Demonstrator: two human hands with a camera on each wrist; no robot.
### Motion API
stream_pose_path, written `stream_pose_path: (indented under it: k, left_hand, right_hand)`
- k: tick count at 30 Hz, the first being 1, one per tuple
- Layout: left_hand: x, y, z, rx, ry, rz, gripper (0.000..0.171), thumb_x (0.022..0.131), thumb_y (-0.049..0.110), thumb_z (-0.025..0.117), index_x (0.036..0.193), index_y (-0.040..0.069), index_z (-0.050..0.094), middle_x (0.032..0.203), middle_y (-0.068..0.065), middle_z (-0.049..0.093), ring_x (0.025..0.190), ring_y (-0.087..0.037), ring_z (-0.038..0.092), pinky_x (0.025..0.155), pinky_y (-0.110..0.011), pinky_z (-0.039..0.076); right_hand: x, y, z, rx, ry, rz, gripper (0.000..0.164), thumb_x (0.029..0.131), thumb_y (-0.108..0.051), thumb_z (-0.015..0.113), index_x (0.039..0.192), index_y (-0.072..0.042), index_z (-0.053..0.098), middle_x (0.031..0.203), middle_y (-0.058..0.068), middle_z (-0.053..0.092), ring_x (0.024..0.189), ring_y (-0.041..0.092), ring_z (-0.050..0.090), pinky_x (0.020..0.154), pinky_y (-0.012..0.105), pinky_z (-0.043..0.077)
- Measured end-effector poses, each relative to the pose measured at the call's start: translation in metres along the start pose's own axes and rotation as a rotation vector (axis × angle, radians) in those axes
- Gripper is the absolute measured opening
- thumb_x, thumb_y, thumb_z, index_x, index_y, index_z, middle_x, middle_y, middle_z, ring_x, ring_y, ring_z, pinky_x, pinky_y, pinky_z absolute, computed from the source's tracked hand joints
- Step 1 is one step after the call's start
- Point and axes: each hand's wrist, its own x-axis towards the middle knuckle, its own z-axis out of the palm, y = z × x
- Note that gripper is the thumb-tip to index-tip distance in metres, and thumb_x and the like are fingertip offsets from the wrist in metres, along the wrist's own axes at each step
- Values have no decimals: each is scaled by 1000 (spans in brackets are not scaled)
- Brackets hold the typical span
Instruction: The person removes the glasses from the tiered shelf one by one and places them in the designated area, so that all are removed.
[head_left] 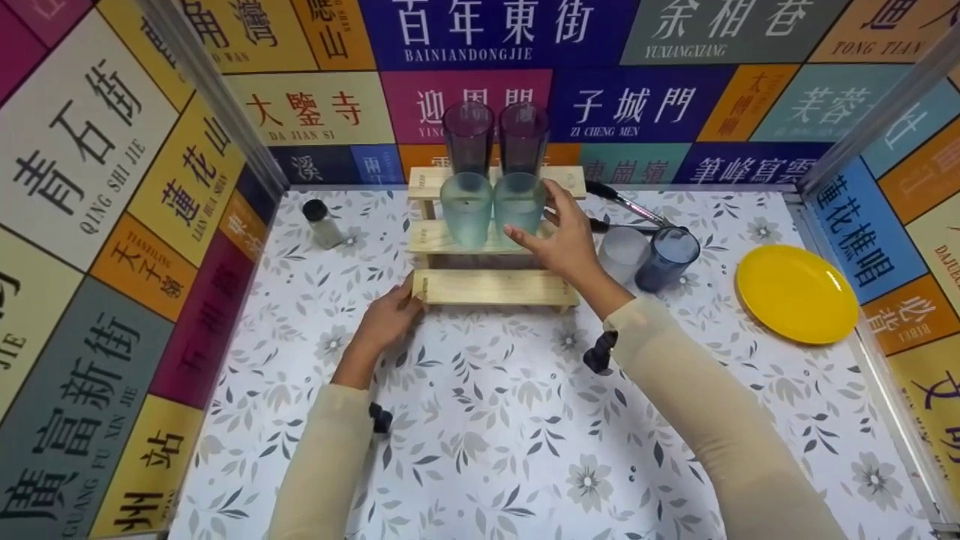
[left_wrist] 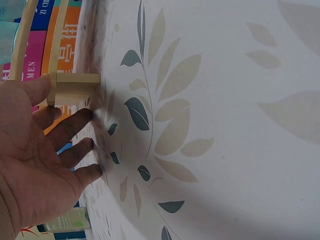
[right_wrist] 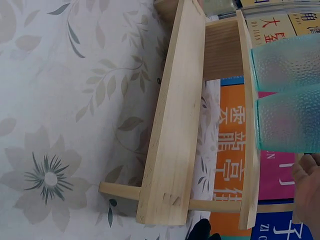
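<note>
A three-step wooden rack (head_left: pixel 495 287) stands on the patterned cloth. My left hand (head_left: pixel 388 319) pinches the left end of its lowest step between thumb and index finger, the other fingers spread in the left wrist view. Two pale green tumblers stand side by side on the middle step. The right green tumbler (head_left: pixel 519 204) is in the grip of my right hand (head_left: pixel 564 231), thumb at its front and fingers round its right side. Beside it is the left green tumbler (head_left: pixel 466 210). Behind, on the top step, stand two purple tumblers (head_left: pixel 468 139).
Right of the rack are a frosted clear glass (head_left: pixel 622 253), a blue glass (head_left: pixel 667 259) and black-handled utensils (head_left: pixel 626 201). A yellow plate (head_left: pixel 796 294) lies farther right. At the left stands a small black-capped jar (head_left: pixel 322 223). Printed panels (head_left: pixel 465 105) wall in the table.
</note>
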Motion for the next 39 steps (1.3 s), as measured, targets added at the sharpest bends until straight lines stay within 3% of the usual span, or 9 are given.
stream_pose_path:
  k: [14, 26, 29, 36, 39]
  left_hand:
    - [3, -1, -1, 12, -17, 7, 74, 117, 59, 43, 178, 24, 24, 176, -17, 42, 168, -42, 31, 135, -63, 29]
    - [1, -2, 0, -1, -16, -1, 74, 116, 60, 45, 178, 24, 26, 178, -17, 39, 169, -41, 30, 135, -64, 29]
    - [4, -6, 0, -23, -24, 2, 76, 115, 63, 46, 178, 25, 26, 178, -18, 38, 169, -43, 29, 135, -66, 28]
    - [28, -36, 11, 23, 12, 24, 85, 107, 81, 43, 176, 33, 32, 173, -18, 46, 164, -45, 39, 129, -68, 37]
    - [20, -25, 7, -4, -8, 4, 82, 109, 76, 44, 176, 32, 29, 176, -17, 42, 167, -43, 34, 132, -68, 32]
  right_hand:
    - [9, -6, 10, -29, 59, 25, 99, 86, -53, 95, 166, -16, 49, 161, 10, 57, 147, 27, 57, 120, 48, 54]
    - [11, -10, 15, -97, 142, -13, 93, 83, -57, 96, 158, -15, 59, 148, 9, 67, 136, 28, 64, 108, 49, 60]
    - [12, -11, 15, -92, 150, -24, 90, 82, -54, 98, 155, -14, 61, 143, 10, 69, 132, 28, 66, 107, 49, 60]
    - [13, -13, 14, -96, 156, -53, 89, 83, -50, 98, 153, -8, 63, 137, 15, 70, 128, 30, 67, 109, 48, 60]
    - [12, -12, 14, -102, 160, -56, 88, 83, -50, 98, 152, -8, 63, 136, 14, 70, 128, 30, 68, 110, 47, 60]
